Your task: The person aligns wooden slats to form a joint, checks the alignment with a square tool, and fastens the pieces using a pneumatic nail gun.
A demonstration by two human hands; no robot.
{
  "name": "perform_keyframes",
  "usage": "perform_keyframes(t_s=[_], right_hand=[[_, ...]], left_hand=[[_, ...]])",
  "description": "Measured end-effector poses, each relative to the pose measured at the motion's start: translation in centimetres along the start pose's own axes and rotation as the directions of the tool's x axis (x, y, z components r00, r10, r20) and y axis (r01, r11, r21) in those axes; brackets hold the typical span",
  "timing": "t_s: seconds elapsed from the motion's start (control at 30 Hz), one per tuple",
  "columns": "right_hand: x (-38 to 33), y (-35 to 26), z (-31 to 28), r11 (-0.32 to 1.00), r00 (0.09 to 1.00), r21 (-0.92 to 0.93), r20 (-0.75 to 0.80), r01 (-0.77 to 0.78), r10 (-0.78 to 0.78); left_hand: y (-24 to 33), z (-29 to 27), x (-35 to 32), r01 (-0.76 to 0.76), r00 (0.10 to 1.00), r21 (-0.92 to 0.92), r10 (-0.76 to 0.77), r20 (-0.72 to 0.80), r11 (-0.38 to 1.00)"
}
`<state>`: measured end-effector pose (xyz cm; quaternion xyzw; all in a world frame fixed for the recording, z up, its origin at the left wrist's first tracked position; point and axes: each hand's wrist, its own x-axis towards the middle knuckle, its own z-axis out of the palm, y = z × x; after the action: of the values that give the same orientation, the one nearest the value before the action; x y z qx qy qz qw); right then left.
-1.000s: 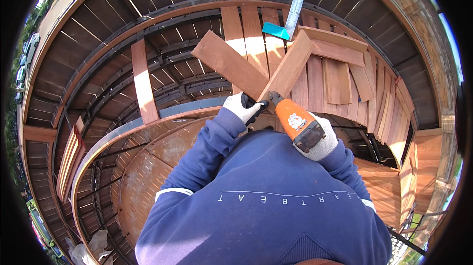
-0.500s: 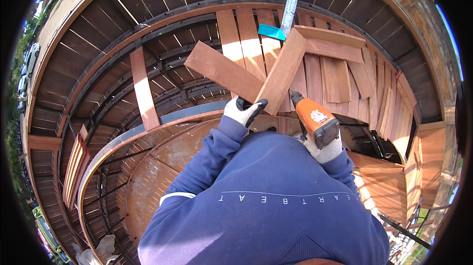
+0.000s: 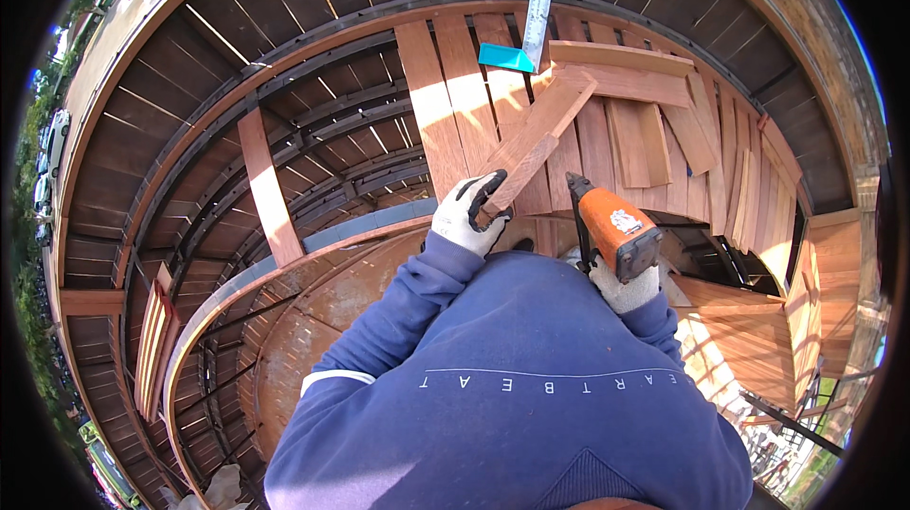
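My left hand (image 3: 468,216), in a white glove with dark fingertips, is closed around the near end of two short wooden boards (image 3: 527,152). They lie nearly lined up with each other, pointing away and to the right above the laid planks. My right hand (image 3: 627,290), also gloved, grips an orange nail gun (image 3: 614,224). Its dark nose points away from me, a little right of the boards; its handle and the fingers on it are mostly hidden. Beyond the boards lies a square (image 3: 507,58) with a teal stock and a metal blade.
Loose wooden boards (image 3: 626,83) lie on the curved row of planks (image 3: 445,102). To the left, dark framing (image 3: 322,145) has open gaps, crossed by a single plank (image 3: 269,188). A curved rim (image 3: 365,221) runs close in front of me. More boards (image 3: 154,344) are stacked at far left.
The board that stuck out to the left has swung in alongside the other one. My left hand now wraps round both ends. The nail gun has barely moved.
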<state>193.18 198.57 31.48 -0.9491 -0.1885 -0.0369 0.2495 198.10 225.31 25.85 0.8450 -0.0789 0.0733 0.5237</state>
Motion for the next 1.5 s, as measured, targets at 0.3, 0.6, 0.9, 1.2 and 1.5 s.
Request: perform_keyframes(t_s=[0.3,0.6,0.9,1.2,1.5], right_hand=[[-1.0,1.7,1.5,0.993,0.997,-0.115,0.067,-0.017,0.025],[-1.7,2.2,2.2,0.992,0.981,-0.044,0.148,-0.117,0.123],[-0.7,1.0,2.0,0.994,0.996,-0.09,0.058,-0.059,0.064],[0.0,0.8,2.1,1.0,1.0,-0.006,-0.006,-0.006,0.006],[-3.0,2.3,3.3,0.938,0.988,0.313,0.064,-0.152,0.139]], left_hand=[[-2.1,-0.6,-1.4,-0.129,0.991,0.263,0.13,0.014,0.956],[-2.5,-0.3,-0.6,-0.207,0.978,0.27,0.189,0.09,0.94],[-0.2,-2.1,0.5,-0.254,0.967,0.24,0.243,0.075,0.937],[2.1,-4.5,1.4,-0.074,0.946,0.128,0.029,0.324,0.989],[10.5,-8.4,7.2,-0.041,0.939,-0.565,0.225,0.26,0.824]])
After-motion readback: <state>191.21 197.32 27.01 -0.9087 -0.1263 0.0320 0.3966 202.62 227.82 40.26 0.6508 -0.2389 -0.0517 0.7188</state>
